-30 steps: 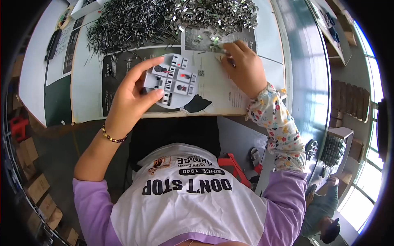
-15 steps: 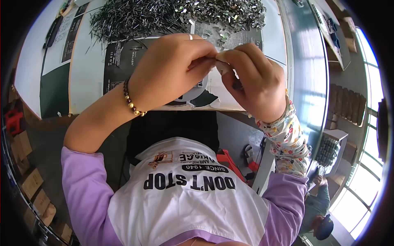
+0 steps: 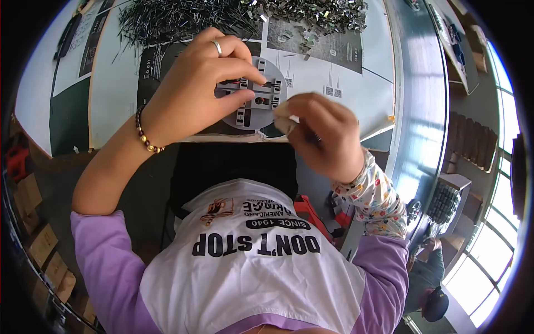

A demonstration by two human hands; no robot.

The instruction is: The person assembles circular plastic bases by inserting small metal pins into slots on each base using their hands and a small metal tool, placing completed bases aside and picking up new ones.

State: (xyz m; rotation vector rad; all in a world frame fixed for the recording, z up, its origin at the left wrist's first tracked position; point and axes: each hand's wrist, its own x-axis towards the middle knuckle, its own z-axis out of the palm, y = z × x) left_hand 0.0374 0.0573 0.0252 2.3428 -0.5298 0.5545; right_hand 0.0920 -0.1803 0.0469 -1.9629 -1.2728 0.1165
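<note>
the left hand (image 3: pixel 192 92) reaches far and rightward, palm down, fingers curled, thumb and index fingertip pinched together. its bare forearm slants back to the near left. the right hand (image 3: pixel 322 133) sits nearer and to the right, knuckles up, fingers bunched in a loose fist, wrist bent, forearm running near-right.

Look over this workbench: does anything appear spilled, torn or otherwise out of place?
Yes. A few small metal clips lie strayed from the clip heap onto the printed sheet. The sheet's near edge looks torn beside the round grey fixture, which the left hand presses on.
</note>
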